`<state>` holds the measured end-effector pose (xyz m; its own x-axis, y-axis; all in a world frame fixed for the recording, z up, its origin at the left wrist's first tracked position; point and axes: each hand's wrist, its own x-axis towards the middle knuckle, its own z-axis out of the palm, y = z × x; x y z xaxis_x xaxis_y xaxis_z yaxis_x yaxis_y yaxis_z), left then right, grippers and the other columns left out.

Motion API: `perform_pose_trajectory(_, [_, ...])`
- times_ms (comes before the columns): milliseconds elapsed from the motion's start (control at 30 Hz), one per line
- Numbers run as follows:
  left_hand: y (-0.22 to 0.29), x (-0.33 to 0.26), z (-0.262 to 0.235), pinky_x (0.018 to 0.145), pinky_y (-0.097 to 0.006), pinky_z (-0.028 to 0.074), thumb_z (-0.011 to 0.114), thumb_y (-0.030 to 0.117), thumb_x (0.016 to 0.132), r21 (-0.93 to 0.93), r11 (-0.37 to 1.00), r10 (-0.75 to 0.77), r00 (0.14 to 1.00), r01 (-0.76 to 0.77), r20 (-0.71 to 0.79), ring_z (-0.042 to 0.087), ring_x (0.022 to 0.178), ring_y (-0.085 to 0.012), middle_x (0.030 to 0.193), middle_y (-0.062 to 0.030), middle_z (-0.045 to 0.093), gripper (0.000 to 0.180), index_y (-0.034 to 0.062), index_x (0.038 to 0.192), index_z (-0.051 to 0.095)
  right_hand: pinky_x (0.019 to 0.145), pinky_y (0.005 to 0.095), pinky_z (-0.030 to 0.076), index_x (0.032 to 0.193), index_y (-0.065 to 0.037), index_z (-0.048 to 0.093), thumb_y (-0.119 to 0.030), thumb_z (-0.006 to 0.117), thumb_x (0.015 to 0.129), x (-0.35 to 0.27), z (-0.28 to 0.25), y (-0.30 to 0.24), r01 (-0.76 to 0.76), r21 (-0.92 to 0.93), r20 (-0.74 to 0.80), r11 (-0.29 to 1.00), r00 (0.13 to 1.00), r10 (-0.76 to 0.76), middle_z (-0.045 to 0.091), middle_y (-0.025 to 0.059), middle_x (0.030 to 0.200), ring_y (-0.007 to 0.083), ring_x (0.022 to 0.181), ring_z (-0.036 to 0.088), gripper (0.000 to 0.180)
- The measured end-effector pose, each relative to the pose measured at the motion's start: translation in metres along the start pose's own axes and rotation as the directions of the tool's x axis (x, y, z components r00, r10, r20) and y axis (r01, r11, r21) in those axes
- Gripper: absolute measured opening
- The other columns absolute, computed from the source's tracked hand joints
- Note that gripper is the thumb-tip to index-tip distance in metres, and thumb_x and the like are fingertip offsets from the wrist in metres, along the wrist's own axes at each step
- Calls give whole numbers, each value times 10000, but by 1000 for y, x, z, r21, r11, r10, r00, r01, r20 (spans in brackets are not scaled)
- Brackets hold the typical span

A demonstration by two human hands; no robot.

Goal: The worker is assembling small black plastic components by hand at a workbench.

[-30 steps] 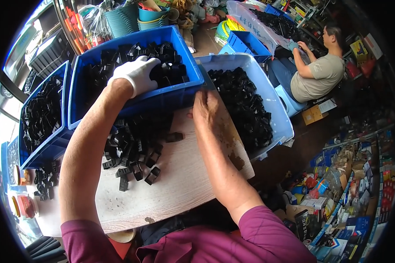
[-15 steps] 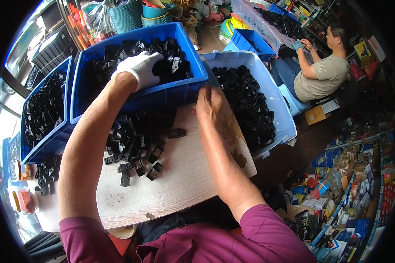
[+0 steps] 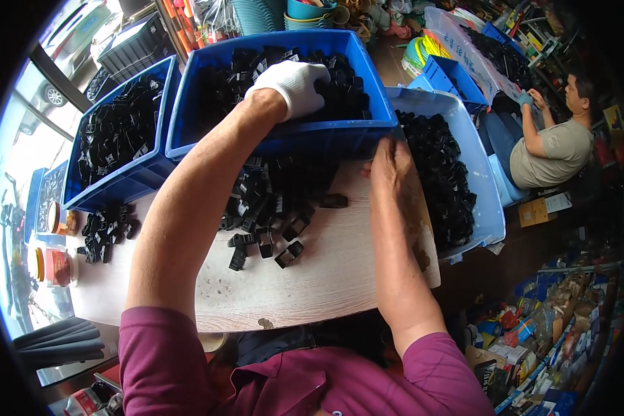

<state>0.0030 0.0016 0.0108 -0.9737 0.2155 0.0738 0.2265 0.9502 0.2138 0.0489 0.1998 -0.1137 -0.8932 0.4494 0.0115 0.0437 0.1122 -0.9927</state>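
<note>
**Gloved left hand [image 3: 292, 89] deep in large blue bin [image 3: 340, 144] of black parts [image 3: 343, 93]**

A worker at a pale bench [image 3: 326, 295] lays a white-gloved left hand among the black parts heaped in the large blue bin. Its fingers bend downward, their tips lost among the pieces; whether they hold one cannot be told. The bare right hand [image 3: 392, 165] is at the bin's near right corner, its fingers partly hidden, their grip impossible to tell.

Three bins of similar parts stand close by: the large one, a narrower blue bin [image 3: 121, 188] to its left and a pale blue bin [image 3: 491, 197] to the right. The pieces are too many to count. Two loose piles lie on the bench, a bigger heap [image 3: 267, 197] before the large bin and a smaller heap [image 3: 104, 234] at left, near two jars [image 3: 60, 268]. One co-worker [image 3: 551, 152] sits at far right, near a blue crate [image 3: 457, 84].
</note>
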Motion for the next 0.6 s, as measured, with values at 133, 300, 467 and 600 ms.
perform_pose_trajectory(133, [-10,1,6,963,-427,564,690,258,839,-41,998,44,989,-50,-138,715,1040,-345,1133,-182,737,457,196,1292,690,449,310,538,1092,1,670,-326,536,1016,-4,-3,-7,-44,-12,42,999,998,45,615,89,758,172,527,606,361])
perform_pose_trajectory(300, [-22,-3,-10,871,-365,593,705,227,836,-239,968,11,961,-80,-275,744,910,-278,1038,-154,755,431,155,1261,702,446,271,534,1209,-46,634,-306,522,1041,-4,-3,-10,-100,-25,52,995,993,102,617,58,839,126,537,578,329])
perform_pose_trajectory(467, [-30,-21,-22,783,-314,620,694,232,856,-282,947,10,892,-153,-451,745,851,-194,1020,-119,754,425,114,1264,691,445,277,514,1205,-67,633,-319,535,1037,-2,-4,-8,-119,29,71,992,991,117,590,36,797,117,531,556,318])
perform_pose_trajectory(600, [-28,-56,-29,818,-301,638,680,227,880,-298,918,51,821,-263,-569,755,891,-206,1050,-123,747,420,79,1273,670,462,277,509,1188,-75,646,-356,540,1034,-3,-5,-8,-91,3,78,996,993,90,581,21,773,117,541,554,338])
